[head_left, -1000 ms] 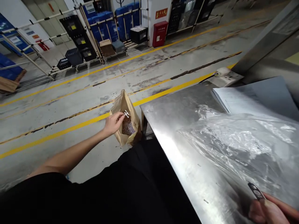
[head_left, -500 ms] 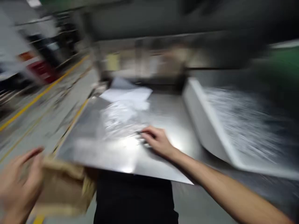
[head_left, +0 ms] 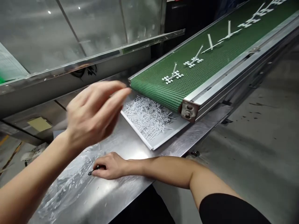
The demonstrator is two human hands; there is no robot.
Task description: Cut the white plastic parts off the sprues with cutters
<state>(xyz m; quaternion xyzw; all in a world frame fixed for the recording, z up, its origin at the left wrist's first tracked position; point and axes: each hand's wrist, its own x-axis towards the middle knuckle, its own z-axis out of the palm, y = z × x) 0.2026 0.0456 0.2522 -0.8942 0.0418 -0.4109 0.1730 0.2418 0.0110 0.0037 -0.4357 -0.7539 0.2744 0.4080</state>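
Note:
My left hand (head_left: 93, 115) is raised over the metal table, its fingers bent and pressed together near the conveyor's lower end; anything between them is too small to make out. Low on the table, my right hand (head_left: 111, 166) is closed around a small black tool (head_left: 90, 173), beside a clear plastic bag (head_left: 70, 177). White branched plastic pieces (head_left: 173, 74) lie spaced out on the green conveyor belt (head_left: 154, 82). Below the belt's end, a white tray (head_left: 153, 146) holds a heap of small white pieces (head_left: 149, 116).
The conveyor's metal side rail (head_left: 210, 90) slopes up to the right. A metal ledge (head_left: 98, 57) runs behind the table. A yellow note (head_left: 39, 123) is at the left, above a pale object (head_left: 35, 154) at the table's edge.
The view has swung to the right, bringing the conveyor into sight. My left hand has moved from the cardboard box to above the table, fingers now together. My right hand stays low by the bag.

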